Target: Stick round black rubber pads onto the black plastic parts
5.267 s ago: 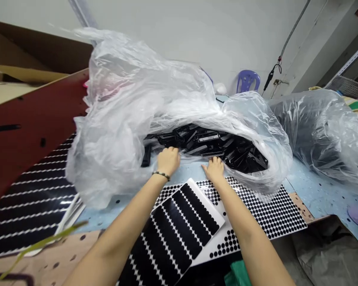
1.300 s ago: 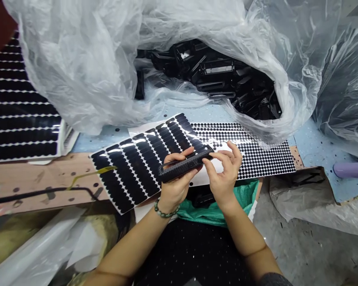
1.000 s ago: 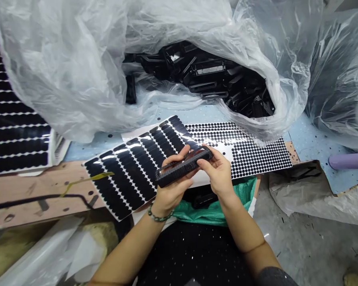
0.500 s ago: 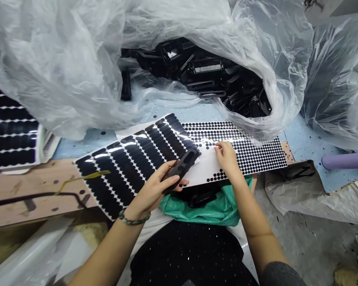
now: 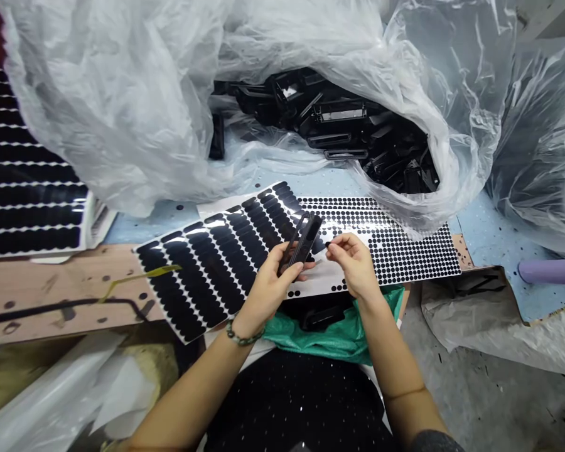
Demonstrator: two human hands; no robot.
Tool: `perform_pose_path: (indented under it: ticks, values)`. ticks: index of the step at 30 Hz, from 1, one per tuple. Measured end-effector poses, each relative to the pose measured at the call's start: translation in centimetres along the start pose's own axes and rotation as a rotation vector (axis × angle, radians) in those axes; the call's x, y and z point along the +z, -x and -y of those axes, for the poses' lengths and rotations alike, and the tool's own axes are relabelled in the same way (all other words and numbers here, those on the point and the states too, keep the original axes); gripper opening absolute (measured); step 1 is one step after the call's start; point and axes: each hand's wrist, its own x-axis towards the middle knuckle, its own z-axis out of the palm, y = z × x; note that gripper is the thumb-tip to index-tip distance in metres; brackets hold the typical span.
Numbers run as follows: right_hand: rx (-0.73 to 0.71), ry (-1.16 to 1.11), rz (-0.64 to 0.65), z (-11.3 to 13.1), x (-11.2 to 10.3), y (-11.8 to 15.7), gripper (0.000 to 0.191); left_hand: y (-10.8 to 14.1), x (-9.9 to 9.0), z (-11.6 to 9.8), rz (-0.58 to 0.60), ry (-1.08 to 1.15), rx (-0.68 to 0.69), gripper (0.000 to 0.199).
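My left hand is closed around a long black plastic part, which it holds tilted over the sheets. Just right of it, my right hand pinches a small round black sticker between thumb and fingertip. Beneath my right hand lies a white sheet of small black dot stickers, with a bare white strip where dots are gone. A sheet of larger black oval stickers overlaps it on the left, under my left hand.
Behind the sheets, an open clear plastic bag holds many black plastic parts. A green sack with black parts hangs at the table's front edge. More sticker sheets are stacked at left; a purple cylinder lies at right.
My right hand has lifted off the dot sheet with a round sticker and moved closer to the black part. My left hand has turned that part more upright.
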Motion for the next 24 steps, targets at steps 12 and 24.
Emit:
perform_pose_path:
  ticks: [12, 24]
  values:
    - [-0.134, 0.152, 0.014, 0.2, 2.3, 1.5, 0.017, 0.1, 0.4, 0.2, 0.02, -0.132, 0.162, 0.037]
    - [-0.198, 0.204, -0.056, -0.2, 2.5, 1.6, 0.011, 0.3, 0.0, 1.0, 0.004, -0.221, 0.204, 0.045]
